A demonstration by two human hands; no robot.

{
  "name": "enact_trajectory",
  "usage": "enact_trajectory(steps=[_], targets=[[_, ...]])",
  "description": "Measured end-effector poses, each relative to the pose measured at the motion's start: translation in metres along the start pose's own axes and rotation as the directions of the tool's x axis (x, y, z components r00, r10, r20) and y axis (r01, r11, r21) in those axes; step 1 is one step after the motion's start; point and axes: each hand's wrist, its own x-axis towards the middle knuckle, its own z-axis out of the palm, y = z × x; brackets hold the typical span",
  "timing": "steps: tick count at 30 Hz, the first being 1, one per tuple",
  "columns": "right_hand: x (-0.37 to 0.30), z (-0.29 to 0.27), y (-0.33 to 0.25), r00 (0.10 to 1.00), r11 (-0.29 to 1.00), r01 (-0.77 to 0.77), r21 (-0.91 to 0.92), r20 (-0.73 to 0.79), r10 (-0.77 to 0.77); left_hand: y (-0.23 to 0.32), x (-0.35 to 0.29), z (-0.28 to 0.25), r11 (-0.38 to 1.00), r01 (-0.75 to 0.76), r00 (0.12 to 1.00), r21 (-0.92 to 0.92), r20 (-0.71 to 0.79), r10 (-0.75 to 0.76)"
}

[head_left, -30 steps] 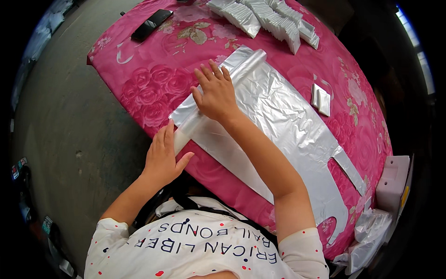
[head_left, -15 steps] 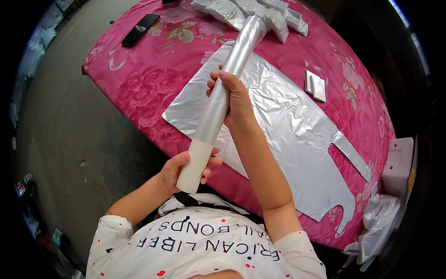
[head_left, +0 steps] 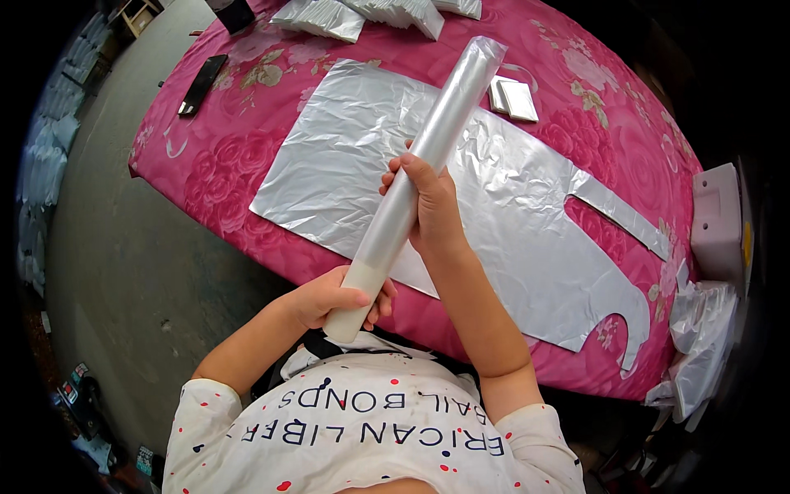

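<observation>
Head view: film-wrapped roll [head_left: 395, 216], gripped mid-frame.
Left hand [head_left: 329, 297] clasps its lower end, right hand [head_left: 436, 202] its middle; silvery sheet [head_left: 518, 218], centre to lower right.

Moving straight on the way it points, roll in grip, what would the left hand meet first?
The left hand would probably meet the right forearm first, passing above the sheet; its height there is hard to judge.

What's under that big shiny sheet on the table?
Pink flowery tablecloth shows around the silvery sheet and in its curved gaps. What lies beneath the rest is covered.
</observation>
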Motion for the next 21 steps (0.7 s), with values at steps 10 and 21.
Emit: enact_trajectory(steps=[10, 21], targets=[[-0.023, -0.044, 0.011, 0.988, 0.999, 0.036, -0.037, -0.150, -0.041, -0.011, 0.022, 0.006, 0.953, 0.207, 0.912, 0.221, -0.397, -0.106], [-0.002, -0.165, -0.106, 0.919, 0.776, -0.053, -0.629, -0.335, -0.209, -0.023, -0.001, 0.010, 0.848, 0.462, 0.844, 0.261, -0.425, -0.329]])
